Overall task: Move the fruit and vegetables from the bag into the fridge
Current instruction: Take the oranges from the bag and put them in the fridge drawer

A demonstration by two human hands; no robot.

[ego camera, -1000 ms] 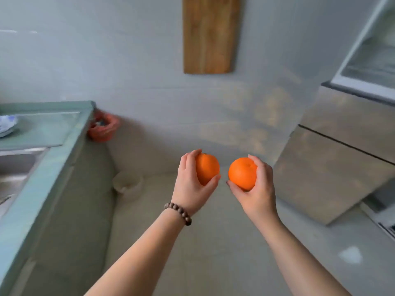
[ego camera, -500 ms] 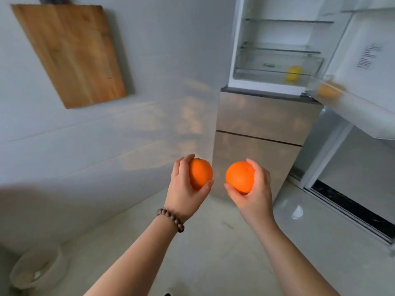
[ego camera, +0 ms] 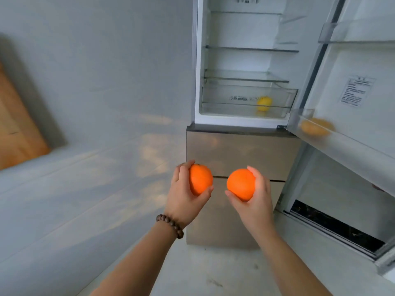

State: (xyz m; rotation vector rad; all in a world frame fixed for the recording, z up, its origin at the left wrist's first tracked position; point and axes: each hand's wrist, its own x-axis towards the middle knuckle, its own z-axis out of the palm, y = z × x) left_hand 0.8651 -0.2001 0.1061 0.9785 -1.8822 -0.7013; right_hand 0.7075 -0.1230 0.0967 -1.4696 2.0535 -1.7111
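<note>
Your left hand [ego camera: 183, 195] is wrapped around an orange [ego camera: 200, 182], fingers curled over its top and thumb hooked under its lower right side, and the stem end of that left orange seems to face up toward your fingertips, though the fruit is round enough that it has no real long axis. A dark beaded bracelet [ego camera: 170, 225] sits on that wrist. Your right hand [ego camera: 255, 199] cups the second orange [ego camera: 241, 184] from the right and below, palm turned inward, and which way this one points you can't tell. The two fruits hang near each other but apart, in the air in front of the closed lower drawers [ego camera: 233, 152] of the fridge [ego camera: 243, 60]. Above them the upper compartment stands open: a yellow fruit [ego camera: 264, 103] lies toward the right end of the clear crisper drawer [ego camera: 224, 99], whose front carries printed lettering too blurred to read. On the open door [ego camera: 350, 99] at your right, an orange-coloured fruit [ego camera: 316, 127] rests at the inner end of the bottom door shelf, and a white label [ego camera: 355, 91] of fine print sits higher up, unreadable. At the far left edge, a wooden board [ego camera: 17, 129] is against the wall.
</note>
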